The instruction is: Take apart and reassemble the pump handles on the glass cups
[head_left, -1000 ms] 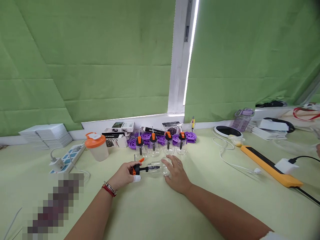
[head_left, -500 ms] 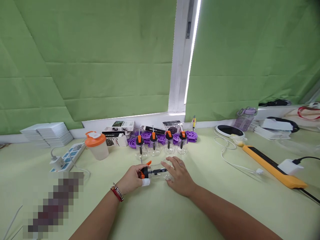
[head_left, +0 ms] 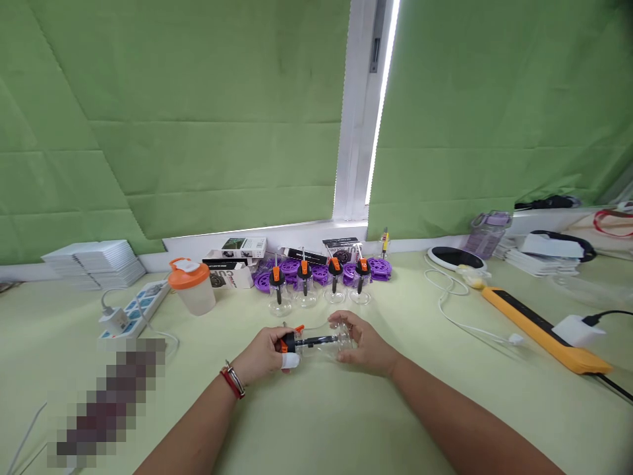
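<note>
A clear bottle (head_left: 324,342) lies on its side between my hands, with a black inner stem and a black-and-orange cap (head_left: 288,342) at its left end. My left hand (head_left: 262,356) is closed around that cap; its thumb has a white wrap. Around the bottle's wide base, my right hand (head_left: 363,346) is curved, with thumb on the near side and fingers on the far side. Behind stand several similar clear bottles with black-and-orange caps and metal spouts, among them one bottle (head_left: 280,300) at the left end.
Purple plastic discs (head_left: 380,269) and small printed boxes (head_left: 237,274) lie against the wall. An orange-lidded shaker cup (head_left: 192,290) and a power strip (head_left: 143,307) are at left. At right are an orange power strip (head_left: 544,333), a white cable (head_left: 475,326) and a purple bottle (head_left: 488,234).
My right hand has moved slightly right along the bottle, its fingers now wrapping the base instead of lying over its side. My left hand stays on the cap.
</note>
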`<state>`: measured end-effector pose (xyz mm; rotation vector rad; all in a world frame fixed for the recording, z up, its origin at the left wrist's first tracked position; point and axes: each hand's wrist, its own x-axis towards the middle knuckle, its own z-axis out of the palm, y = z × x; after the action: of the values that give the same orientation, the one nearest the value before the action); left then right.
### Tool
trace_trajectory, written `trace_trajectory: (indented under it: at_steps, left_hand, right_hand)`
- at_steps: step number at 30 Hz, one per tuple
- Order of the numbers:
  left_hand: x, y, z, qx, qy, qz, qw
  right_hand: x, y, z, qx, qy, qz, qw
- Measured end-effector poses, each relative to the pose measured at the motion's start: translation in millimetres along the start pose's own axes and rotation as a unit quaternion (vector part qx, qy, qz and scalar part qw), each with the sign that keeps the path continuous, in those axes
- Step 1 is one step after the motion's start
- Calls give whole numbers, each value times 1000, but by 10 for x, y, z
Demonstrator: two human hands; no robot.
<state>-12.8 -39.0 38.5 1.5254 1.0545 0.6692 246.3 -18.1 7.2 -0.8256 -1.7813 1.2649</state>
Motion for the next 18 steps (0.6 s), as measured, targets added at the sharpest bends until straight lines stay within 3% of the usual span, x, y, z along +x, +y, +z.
trace_trajectory:
  at_steps: [3,8,13,18]
  left_hand:
    - [3,-22,30,11,-13,9,1000]
    - [-6,-15,64,24,-12,12,1000]
    - [-3,-13,29,39,25,4,999]
    - [12,-78,12,23,21,9,999]
  right_hand:
    - [59,54,22,72,3,64,995]
    - [86,51,22,95,-6,169,981]
    - [30,-55,-40,204,-77,134,967]
    - [32,-27,-2,230,-103,196,948]
